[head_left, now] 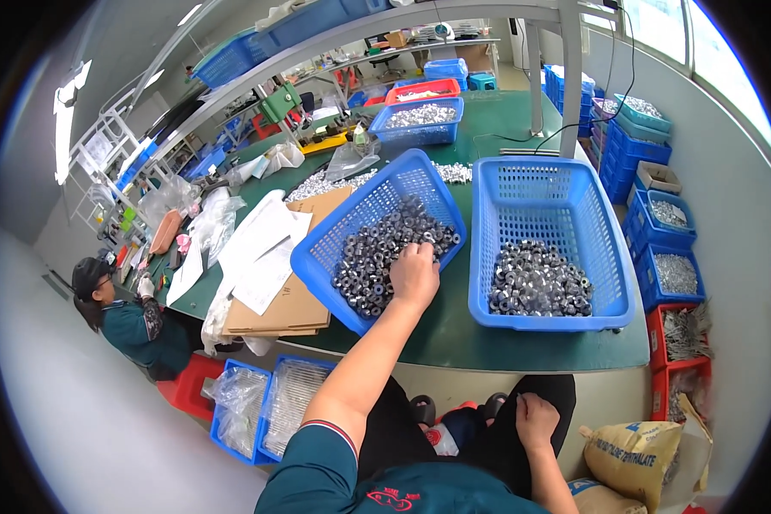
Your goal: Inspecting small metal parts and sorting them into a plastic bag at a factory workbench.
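Observation:
My left hand (415, 274) reaches into the tilted blue plastic basket (317, 257) on the left. Its fingers curl down among the small dark metal rings (364, 261) piled there; the fingertips are hidden, so what they grip does not show. Beside it stands a second blue basket (608, 231), with a similar heap of shiny metal rings (540, 283) at its near end. Down by my right thigh, below the table edge, my right hand (537, 420) is closed in a loose fist. Whatever lies inside those fingers is out of sight.
Cardboard (274, 321) and white papers (261, 257) lie left of the baskets on the green table (437, 347). Farther back is a blue bin (415, 135) of silvery parts. Stacked bins (677, 300) and a sack (630, 458) stand at right. A seated co-worker (137, 330) is at left.

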Demonstrator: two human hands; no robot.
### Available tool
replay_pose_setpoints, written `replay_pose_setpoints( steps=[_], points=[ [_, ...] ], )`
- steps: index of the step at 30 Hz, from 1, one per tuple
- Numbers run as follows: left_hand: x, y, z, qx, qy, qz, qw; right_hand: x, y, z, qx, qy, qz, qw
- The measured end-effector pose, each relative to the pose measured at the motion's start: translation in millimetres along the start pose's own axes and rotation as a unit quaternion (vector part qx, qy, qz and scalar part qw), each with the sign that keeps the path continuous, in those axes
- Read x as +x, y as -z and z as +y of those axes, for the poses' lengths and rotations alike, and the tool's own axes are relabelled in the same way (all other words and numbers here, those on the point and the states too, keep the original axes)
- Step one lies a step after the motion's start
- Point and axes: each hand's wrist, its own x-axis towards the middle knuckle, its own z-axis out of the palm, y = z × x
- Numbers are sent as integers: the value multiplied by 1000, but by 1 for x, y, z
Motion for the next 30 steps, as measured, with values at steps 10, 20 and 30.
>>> replay_pose_setpoints(
  steps=[10,20,30],
  points=[
    [-10,-1,-15,-64,-63,22,996,3,1,-2,5,5,-2,1000],
    [-27,19,-16,-170,-132,-24,976,3,1,-3,-5,-2,-13,1000],
    [-49,29,-1,-288,-77,-56,953,1,0,-3,-7,6,-1,1000]
  ],
)
